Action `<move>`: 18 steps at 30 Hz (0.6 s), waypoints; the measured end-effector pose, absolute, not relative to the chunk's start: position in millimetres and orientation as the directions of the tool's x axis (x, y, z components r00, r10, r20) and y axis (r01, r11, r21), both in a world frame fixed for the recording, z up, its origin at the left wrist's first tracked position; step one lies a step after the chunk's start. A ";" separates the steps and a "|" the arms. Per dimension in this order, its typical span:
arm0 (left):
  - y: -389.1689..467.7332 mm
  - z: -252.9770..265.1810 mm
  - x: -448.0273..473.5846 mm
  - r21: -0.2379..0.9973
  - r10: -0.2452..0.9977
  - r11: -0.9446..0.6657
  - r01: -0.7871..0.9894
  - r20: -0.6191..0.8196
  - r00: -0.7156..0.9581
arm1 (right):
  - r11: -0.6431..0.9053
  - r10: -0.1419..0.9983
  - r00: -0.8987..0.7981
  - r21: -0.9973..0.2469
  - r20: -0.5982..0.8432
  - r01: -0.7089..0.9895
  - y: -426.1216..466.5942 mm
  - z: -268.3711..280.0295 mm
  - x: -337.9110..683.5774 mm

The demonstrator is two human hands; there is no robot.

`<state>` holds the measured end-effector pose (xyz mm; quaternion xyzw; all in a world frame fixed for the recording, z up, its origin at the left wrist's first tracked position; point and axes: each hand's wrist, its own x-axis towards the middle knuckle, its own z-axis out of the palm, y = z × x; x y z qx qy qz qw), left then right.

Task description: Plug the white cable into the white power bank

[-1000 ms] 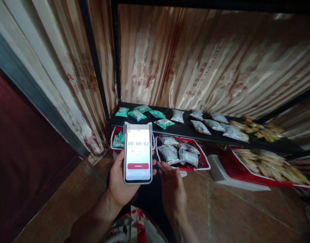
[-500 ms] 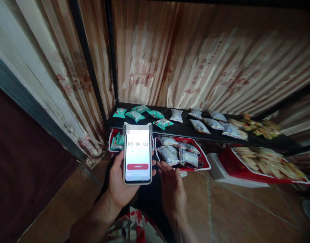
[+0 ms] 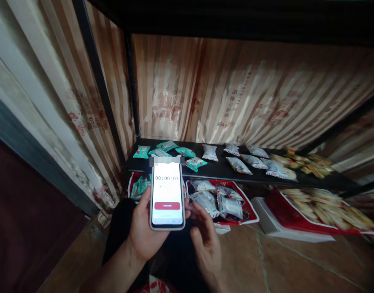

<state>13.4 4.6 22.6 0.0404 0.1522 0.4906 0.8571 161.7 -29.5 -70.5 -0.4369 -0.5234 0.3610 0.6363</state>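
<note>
Upright in my left hand (image 3: 143,232) is a smartphone (image 3: 167,195) with its lit screen facing me; it reads 00:00:03 above a red button. My thumb lies along the phone's left edge and my fingertips come round its right side. My right hand (image 3: 207,240) holds nothing; its thumb is apart from its bent fingers. The right fingertips are close beside the phone's lower right edge, and I cannot tell whether they touch. Behind the phone is a red basket (image 3: 130,188) with green packets, partly hidden. Another red basket (image 3: 251,217) beyond my right hand holds silver-white packets.
A low black shelf (image 3: 219,169) carries green packets (image 3: 196,163), white packets (image 3: 210,152) and gold packets (image 3: 317,165). Farther right, a red basket (image 3: 278,207) of pale packets stands on a white box (image 3: 297,232). Curtains (image 3: 181,89) hang behind, between dark frame posts (image 3: 129,81).
The view has tilted up, so the shelf and baskets sit lower in it. My right hand's fingers have bent and its thumb has spread away. The left hand still holds the phone.
</note>
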 end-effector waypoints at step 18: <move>65.1 93.5 6.6 0.322 0.881 0.442 -0.837 0.021 0.473 | 0.670 0.674 -0.041 -0.587 0.737 0.455 61.5 8.7 159.3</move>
